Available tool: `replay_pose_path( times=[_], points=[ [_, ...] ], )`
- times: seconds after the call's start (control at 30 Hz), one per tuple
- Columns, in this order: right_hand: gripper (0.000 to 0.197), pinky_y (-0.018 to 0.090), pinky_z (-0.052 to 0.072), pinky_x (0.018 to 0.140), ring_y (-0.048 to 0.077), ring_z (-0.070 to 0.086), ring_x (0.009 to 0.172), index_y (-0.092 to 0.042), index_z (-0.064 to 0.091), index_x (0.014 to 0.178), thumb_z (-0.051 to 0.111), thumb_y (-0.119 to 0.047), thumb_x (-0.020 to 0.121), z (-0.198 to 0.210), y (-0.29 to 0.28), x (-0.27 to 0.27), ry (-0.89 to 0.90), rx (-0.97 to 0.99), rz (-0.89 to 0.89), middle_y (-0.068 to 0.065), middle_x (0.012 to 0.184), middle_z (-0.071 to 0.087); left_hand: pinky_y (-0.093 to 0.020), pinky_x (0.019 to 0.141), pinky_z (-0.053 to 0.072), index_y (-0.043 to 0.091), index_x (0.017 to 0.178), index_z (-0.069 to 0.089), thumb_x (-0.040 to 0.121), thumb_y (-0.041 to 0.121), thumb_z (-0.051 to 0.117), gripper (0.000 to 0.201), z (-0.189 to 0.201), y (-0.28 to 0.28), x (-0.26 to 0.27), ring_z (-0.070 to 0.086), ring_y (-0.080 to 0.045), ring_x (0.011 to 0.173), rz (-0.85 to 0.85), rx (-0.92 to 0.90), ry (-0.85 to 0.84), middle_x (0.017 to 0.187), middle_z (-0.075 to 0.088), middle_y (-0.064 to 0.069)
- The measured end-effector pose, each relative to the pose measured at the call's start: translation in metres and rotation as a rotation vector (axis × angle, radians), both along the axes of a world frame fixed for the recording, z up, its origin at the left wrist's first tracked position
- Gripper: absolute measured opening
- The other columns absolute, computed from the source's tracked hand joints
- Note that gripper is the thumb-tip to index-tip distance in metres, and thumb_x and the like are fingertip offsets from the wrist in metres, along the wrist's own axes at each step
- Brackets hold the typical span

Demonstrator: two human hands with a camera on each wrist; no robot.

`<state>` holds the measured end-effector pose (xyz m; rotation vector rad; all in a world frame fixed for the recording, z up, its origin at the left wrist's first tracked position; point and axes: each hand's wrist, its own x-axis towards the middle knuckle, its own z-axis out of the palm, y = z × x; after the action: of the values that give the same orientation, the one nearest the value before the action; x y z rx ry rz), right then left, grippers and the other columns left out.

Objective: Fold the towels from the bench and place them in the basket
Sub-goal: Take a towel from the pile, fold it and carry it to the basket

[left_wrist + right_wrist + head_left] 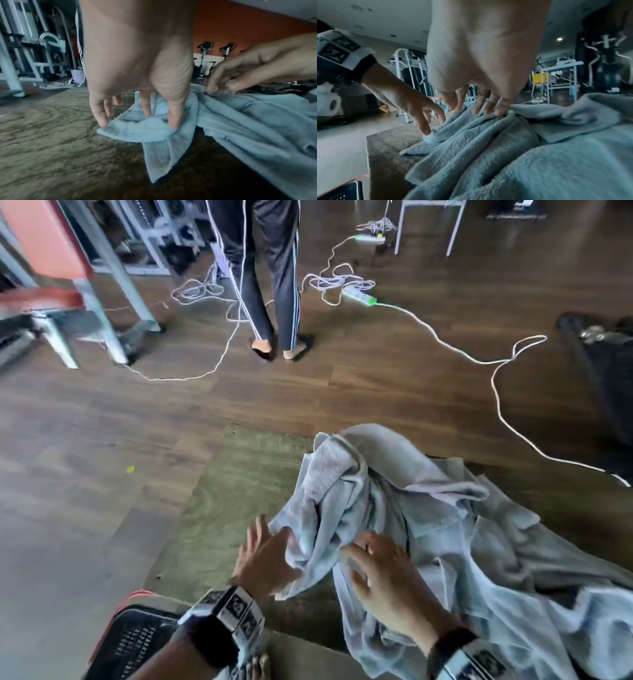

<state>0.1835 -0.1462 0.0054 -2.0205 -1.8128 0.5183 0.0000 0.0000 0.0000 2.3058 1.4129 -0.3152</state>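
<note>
Pale blue terry towels (428, 529) lie in a crumpled heap over the right part of the bench (239, 494), whose mottled olive-brown top shows bare to the left of the cloth. The heap spills across the bench's right side and toward the near edge, while the far edge of the bench stays uncovered ahead of the left hand.

The left hand (265, 563) reaches down with spread fingers (101, 115) — the fingertips and thumb press on a hemmed corner of one towel (137, 129), which lies flat on the bench just at the border of the heap. The right hand (387, 580) rests on top of the bunched folds near the left hand, its fingers (500, 109) bent down and nipping a ridge of cloth.

A dark perforated basket (137, 642) with a red rim sits low at the near left, beside the bench corner and below the left wrist. Beyond the bench the wooden floor (102, 440) is open; farther off a white cable (496, 392) loops across it — and a person's legs (270, 285) stand there.
</note>
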Motion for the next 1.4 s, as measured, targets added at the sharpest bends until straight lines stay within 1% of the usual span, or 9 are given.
replay_pose_path(
  times=[0.13, 0.3, 0.5, 0.7, 0.93, 1.03, 1.17, 1.27, 1.4],
  points=[
    [0.050, 0.039, 0.034, 0.114, 0.021, 0.034, 0.135, -0.034, 0.038, 0.143, 0.048, -0.036, 0.095, -0.016, 0.020, -0.017, -0.140, -0.014, 0.088, -0.006, 0.149, 0.036, -0.038, 0.097, 0.044, 0.035, 0.087, 0.067, 0.079, 0.059, 0.064, 0.026, -0.013, 0.010, -0.001, 0.046, -0.022, 0.110, -0.073, 0.008, -0.111, 0.109, 0.049, 0.000],
    [0.051, 0.037, 0.038, 0.106, 0.021, 0.044, 0.123, -0.024, 0.036, 0.139, 0.054, -0.039, 0.094, -0.013, 0.018, -0.026, -0.106, 0.096, 0.000, -0.002, 0.131, 0.046, -0.024, 0.054, 0.040, 0.020, 0.074, 0.050, 0.096, 0.017, 0.056, 0.024, 0.022, 0.001, 0.003, 0.050, -0.016, 0.061, -0.049, -0.014, -0.597, 0.067, 0.053, 0.003],
    [0.020, 0.028, 0.040, 0.072, 0.005, 0.047, 0.077, -0.023, 0.051, 0.090, 0.062, -0.040, 0.092, 0.052, -0.006, -0.048, 0.055, 0.357, -0.136, -0.021, 0.084, 0.047, -0.034, 0.054, 0.048, 0.029, 0.085, 0.050, 0.092, 0.026, 0.057, 0.011, 0.104, -0.042, -0.005, 0.059, -0.029, 0.060, -0.225, 0.147, -0.817, 0.069, 0.057, -0.001],
    [0.022, 0.027, 0.038, 0.069, 0.019, 0.058, 0.088, -0.018, 0.057, 0.111, 0.047, -0.005, 0.097, 0.124, -0.038, -0.044, 0.217, 0.486, -0.320, -0.002, 0.096, 0.064, -0.013, 0.055, 0.037, 0.007, 0.083, 0.066, 0.075, 0.024, 0.079, 0.023, 0.187, -0.056, -0.034, 0.052, 0.002, 0.063, -0.406, 0.303, -0.752, 0.073, 0.062, 0.003],
    [0.030, 0.038, 0.039, 0.064, 0.019, 0.048, 0.069, -0.035, 0.048, 0.071, 0.056, -0.039, 0.099, 0.171, -0.094, -0.035, -0.097, 0.453, -0.265, -0.010, 0.064, 0.051, -0.017, 0.055, 0.043, 0.004, 0.079, 0.072, 0.081, -0.008, 0.055, 0.021, 0.245, -0.061, -0.078, 0.052, -0.004, 0.055, -0.241, 0.372, -0.867, 0.067, 0.066, -0.007],
    [0.019, 0.038, 0.041, 0.066, 0.026, 0.057, 0.079, -0.026, 0.055, 0.082, 0.055, -0.035, 0.099, 0.171, -0.109, -0.022, -0.145, 0.463, -0.320, -0.005, 0.075, 0.060, -0.009, 0.054, 0.039, 0.005, 0.081, 0.072, 0.083, -0.006, 0.059, 0.017, 0.246, -0.063, -0.091, 0.050, 0.001, 0.054, -0.222, 0.424, -0.890, 0.069, 0.066, -0.006],
    [0.014, 0.042, 0.047, 0.071, 0.032, 0.056, 0.079, -0.024, 0.052, 0.092, 0.050, -0.034, 0.100, 0.175, -0.111, -0.011, -0.065, 0.620, -0.404, 0.000, 0.078, 0.062, -0.027, 0.065, 0.050, 0.002, 0.085, 0.070, 0.087, 0.004, 0.065, 0.006, 0.237, -0.064, -0.108, 0.053, -0.007, 0.065, -0.143, 0.434, -0.983, 0.077, 0.069, -0.019],
    [0.023, 0.039, 0.041, 0.064, 0.028, 0.049, 0.068, -0.024, 0.045, 0.083, 0.046, -0.038, 0.102, 0.170, -0.107, -0.013, -0.060, 0.697, -0.355, -0.003, 0.064, 0.048, -0.010, 0.053, 0.041, 0.009, 0.084, 0.063, 0.094, 0.005, 0.059, 0.011, 0.224, -0.073, -0.112, 0.052, 0.004, 0.054, -0.109, 0.355, -1.017, 0.065, 0.059, 0.000],
    [0.037, 0.033, 0.036, 0.058, 0.017, 0.046, 0.061, -0.017, 0.052, 0.068, 0.056, -0.037, 0.099, 0.138, -0.097, -0.001, 0.074, 0.268, -0.239, -0.007, 0.062, 0.045, -0.025, 0.079, 0.047, 0.011, 0.109, 0.069, 0.098, 0.030, 0.059, 0.025, 0.175, -0.063, -0.108, 0.060, -0.015, 0.090, -0.103, 0.127, -0.820, 0.103, 0.070, -0.006]
  ],
)
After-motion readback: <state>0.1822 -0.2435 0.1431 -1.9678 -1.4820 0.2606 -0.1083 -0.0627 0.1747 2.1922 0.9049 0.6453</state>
